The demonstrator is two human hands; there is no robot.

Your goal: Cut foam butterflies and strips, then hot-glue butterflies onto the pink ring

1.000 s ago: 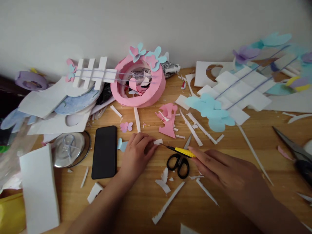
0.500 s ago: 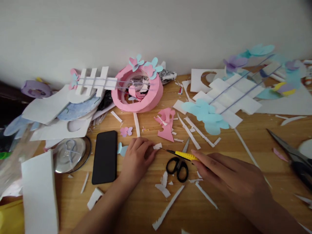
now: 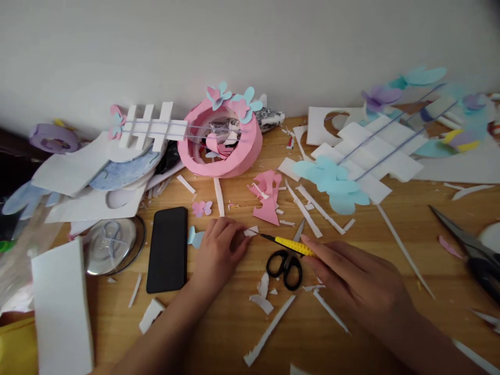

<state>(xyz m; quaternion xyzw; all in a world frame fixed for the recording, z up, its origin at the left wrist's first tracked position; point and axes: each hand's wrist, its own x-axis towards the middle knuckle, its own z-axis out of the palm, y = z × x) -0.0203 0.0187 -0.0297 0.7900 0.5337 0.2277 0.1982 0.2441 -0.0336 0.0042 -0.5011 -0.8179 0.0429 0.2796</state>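
Observation:
My right hand [image 3: 363, 284] is closed around the yellow handle of a craft knife [image 3: 292, 246], whose thin dark tip points left. That tip lies at a small white piece of board or paper [image 3: 253, 229]. Pinched at its left end by the thumb and fingers of my left hand [image 3: 219, 250], the piece rests low over the table. Part of it is hidden under the fingers. A light blue paper cutout [image 3: 195, 238] sticks out behind my left hand. Just below the knife lie small black-handled scissors [image 3: 285, 265], partly covered by it.
A black phone [image 3: 167, 250] lies left of my left arm. Behind stand a pink ring-shaped paper instrument [image 3: 250, 156] and a white-and-blue stringed one [image 3: 377, 151]. Large scissors [image 3: 474, 252] lie at right. White strips and pink scraps [image 3: 267, 200] litter the wooden table [image 3: 219, 333].
My right hand has shifted slightly left with the craft knife, and its tip now reaches onto the white piece. My left hand keeps its hold. The view has moved a little.

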